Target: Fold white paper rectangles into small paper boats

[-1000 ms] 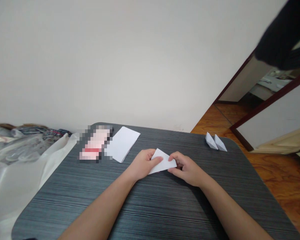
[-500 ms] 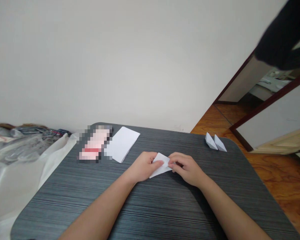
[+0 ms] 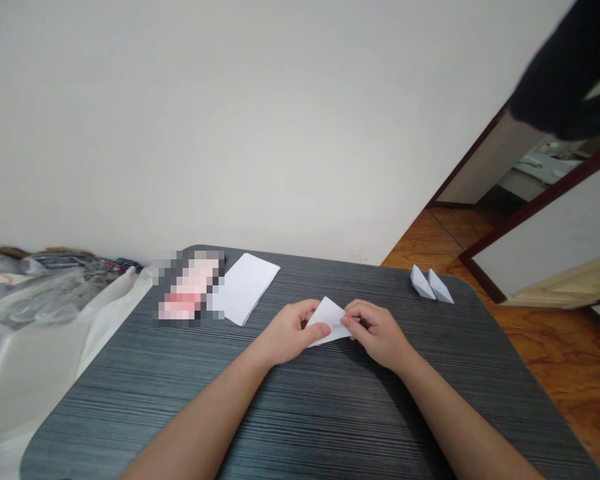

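**Left hand [image 3: 287, 331] and right hand [image 3: 377, 335] pinch a folded white paper triangle [image 3: 330, 323] on a dark table**

At far left, a heap of crumpled clear plastic and patterned cloth [image 3: 55, 283] lies against a pale wall [image 3: 260, 120], with a smooth white plastic sheet [image 3: 40, 363] spread below it beside a dark grey striped table [image 3: 130, 400]. Near the table's far edge, a pink-and-dark object [image 3: 190, 287] is pixelated too heavily to identify. Just beside it lies a flat stack of white paper [image 3: 243, 288]. At the table's centre, the folded white paper triangle sits just above the tabletop, held between the hands. The curled left fingers [image 3: 320, 329] close on its left side, with the thumb across its surface. The right fingers [image 3: 349, 321] grip its right side, closed tight against the sheet. Well to the right, two small pointed white paper folds [image 3: 431, 285] stand side by side near the table's far corner. Beyond them lie an orange-brown wooden floor [image 3: 570, 360] and a dark red door frame [image 3: 535, 203], with a blurred black fabric shape [image 3: 565, 67] at the top right.
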Motion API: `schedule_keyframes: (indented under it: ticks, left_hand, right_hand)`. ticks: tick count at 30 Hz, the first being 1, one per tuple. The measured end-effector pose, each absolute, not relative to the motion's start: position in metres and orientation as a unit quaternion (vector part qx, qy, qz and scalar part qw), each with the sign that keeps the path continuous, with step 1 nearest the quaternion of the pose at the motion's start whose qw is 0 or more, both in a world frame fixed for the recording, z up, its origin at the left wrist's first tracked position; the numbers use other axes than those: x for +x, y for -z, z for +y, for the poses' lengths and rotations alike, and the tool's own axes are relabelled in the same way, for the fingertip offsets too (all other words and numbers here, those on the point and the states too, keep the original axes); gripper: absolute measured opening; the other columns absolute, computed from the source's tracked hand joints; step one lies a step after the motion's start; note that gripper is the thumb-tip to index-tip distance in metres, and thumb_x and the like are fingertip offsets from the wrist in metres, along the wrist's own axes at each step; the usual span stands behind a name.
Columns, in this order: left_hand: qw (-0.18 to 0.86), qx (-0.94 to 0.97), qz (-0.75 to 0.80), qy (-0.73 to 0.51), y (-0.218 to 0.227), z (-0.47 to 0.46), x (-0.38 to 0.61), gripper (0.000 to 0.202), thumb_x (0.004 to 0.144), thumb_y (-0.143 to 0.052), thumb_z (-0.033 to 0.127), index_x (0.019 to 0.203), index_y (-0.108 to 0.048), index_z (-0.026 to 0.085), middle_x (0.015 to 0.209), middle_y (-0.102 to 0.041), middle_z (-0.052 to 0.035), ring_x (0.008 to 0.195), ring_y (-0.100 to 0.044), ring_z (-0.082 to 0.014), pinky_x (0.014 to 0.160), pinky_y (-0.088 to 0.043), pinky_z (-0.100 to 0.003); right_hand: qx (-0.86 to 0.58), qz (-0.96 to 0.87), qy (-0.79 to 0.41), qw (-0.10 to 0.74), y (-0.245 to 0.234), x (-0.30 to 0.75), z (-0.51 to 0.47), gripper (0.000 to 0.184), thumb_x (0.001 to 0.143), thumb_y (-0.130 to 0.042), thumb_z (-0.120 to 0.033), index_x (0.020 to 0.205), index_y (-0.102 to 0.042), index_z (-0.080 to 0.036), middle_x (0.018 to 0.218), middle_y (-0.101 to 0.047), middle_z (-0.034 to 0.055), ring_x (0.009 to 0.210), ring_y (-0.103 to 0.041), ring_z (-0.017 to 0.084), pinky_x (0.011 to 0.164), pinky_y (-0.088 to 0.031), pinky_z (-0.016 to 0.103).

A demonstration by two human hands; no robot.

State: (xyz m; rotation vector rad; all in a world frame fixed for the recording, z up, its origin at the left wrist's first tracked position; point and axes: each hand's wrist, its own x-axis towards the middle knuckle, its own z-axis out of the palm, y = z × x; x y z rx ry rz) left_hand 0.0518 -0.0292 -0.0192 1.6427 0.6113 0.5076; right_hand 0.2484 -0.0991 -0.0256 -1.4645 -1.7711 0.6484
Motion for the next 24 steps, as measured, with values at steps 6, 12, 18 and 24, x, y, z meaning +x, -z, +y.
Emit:
schedule_keyframes:
  ticks: [6,12,18,24]
  left_hand:
    - [0.627,0.694,0.275,-0.224,0.0207,-0.0304,0.0535,0.043,0.074,-0.062,0.026,0.116,-0.051,0.016,0.092,-0.062,-0.0048,0.071,-0.057,-0.0136,0.064,-0.043,-0.024]
    - [0.637,0.682,0.300,-0.199,0.0194,-0.0289,0.0526,0.023,0.083,-0.049,0.032,0.094,-0.058,0.014,0.074,-0.061,-0.0026,0.063,-0.059,-0.0137,0.059,-0.045,-0.024]
    - [0.653,0.663,0.308,-0.196,0.0192,-0.0274,0.0524,0.023,0.083,-0.050,0.033,0.090,-0.059,0.013,0.074,-0.062,-0.0026,0.062,-0.060,-0.0137,0.057,-0.044,-0.023]
    - [0.662,0.648,0.315,-0.207,0.0204,-0.0271,0.0530,0.023,0.081,-0.053,0.034,0.088,-0.059,0.013,0.067,-0.061,-0.0014,0.058,-0.058,-0.0126,0.054,-0.042,-0.022]
  right_hand:
    - [-0.608,-0.669,-0.229,0.362,0.0286,0.2495,-0.0988,0.018,0.088,-0.049,-0.030,0.076,-0.058,-0.020,0.068,-0.056,0.0026,0.063,-0.051,0.016,0.056,-0.039,0.027]
    - [-0.608,-0.672,-0.220,0.360,0.0283,0.2479,-0.0999,0.014,0.087,-0.050,-0.029,0.080,-0.058,-0.019,0.067,-0.056,0.0009,0.060,-0.051,0.015,0.055,-0.037,0.025]
    - [-0.610,-0.660,-0.254,0.358,0.0270,0.2459,-0.0999,0.014,0.088,-0.048,-0.028,0.081,-0.057,-0.020,0.063,-0.054,-0.0013,0.054,-0.051,0.013,0.052,-0.037,0.024]
    - [-0.612,-0.633,-0.297,0.369,0.0308,0.2457,-0.0998,0.013,0.088,-0.048,-0.030,0.083,-0.055,-0.020,0.061,-0.051,-0.0023,0.052,-0.049,0.012,0.048,-0.036,0.023]
